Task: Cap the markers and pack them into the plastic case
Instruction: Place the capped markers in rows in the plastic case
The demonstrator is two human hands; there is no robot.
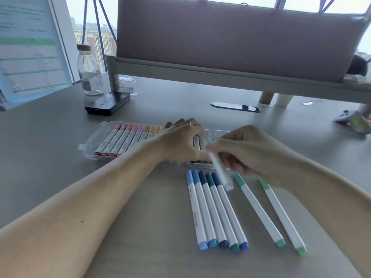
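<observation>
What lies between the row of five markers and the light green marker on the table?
One turquoise marker, lying apart from both the row of five markers and the light green marker, with bare table beside it. The head view shows this.

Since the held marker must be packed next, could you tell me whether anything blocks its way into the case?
The left hand lies over the middle of the case, beside the marker held by the right hand. Its right end is uncovered.
</observation>
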